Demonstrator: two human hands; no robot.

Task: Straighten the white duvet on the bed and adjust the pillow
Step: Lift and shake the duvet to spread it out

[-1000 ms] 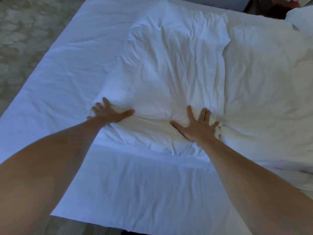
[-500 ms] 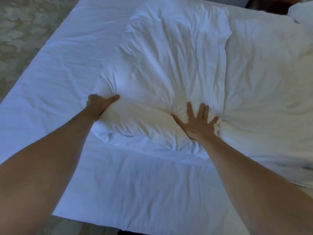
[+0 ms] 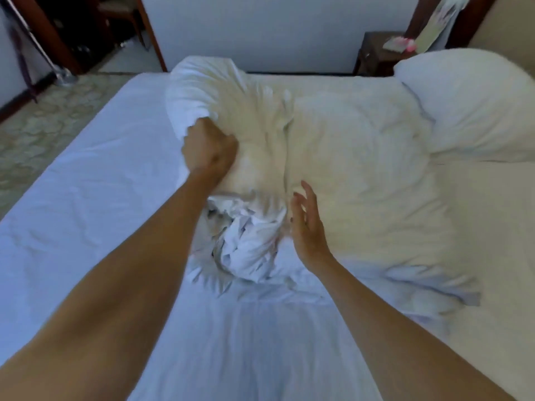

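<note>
A crumpled white duvet (image 3: 359, 175) lies folded over across the middle of the bed. My left hand (image 3: 210, 149) grips a raised fold at the duvet's left side, fingers curled into the cloth. That lifted part bulges up toward the far edge, and a bunched mass of fabric hangs below it. My right hand (image 3: 307, 224) hovers with straight, spread fingers beside the bunched cloth, at the duvet's near edge, holding nothing. A white pillow (image 3: 474, 105) rests at the bed's far right corner.
The white bedsheet (image 3: 86, 204) covers the mattress to the left and in front. Patterned floor (image 3: 37, 131) runs along the left side. A dark wooden nightstand (image 3: 376, 53) stands beyond the far edge, and dark wooden furniture (image 3: 58, 30) fills the far left.
My left hand closed on the duvet's left fold and lifted it. My right hand came off the duvet and now hovers. The view tilted up, showing the pillow and the wall.
</note>
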